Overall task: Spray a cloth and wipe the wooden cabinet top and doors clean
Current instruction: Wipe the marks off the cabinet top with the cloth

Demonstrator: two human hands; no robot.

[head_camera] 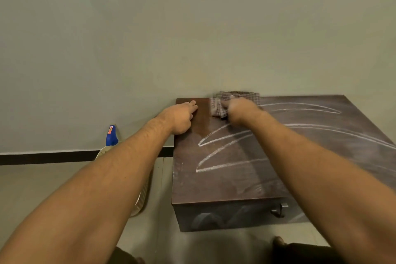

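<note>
A low dark wooden cabinet (231,180) stands against the wall, its top marked with white chalk-like zigzag lines and dust. My right hand (241,111) presses a checked cloth (222,100) onto the far left part of the top, near the wall. A cleaner, browner strip shows just left of the cloth. My left hand (182,118) rests on the top's far left corner, fingers curled, holding nothing. The cabinet's front doors (235,216) show white smears and a metal handle (279,210).
A spray bottle (111,135) with a blue head stands on the floor by the wall, left of the cabinet, mostly hidden behind my left forearm. A dark skirting strip (42,157) runs along the wall's base. My knees show at the bottom edge.
</note>
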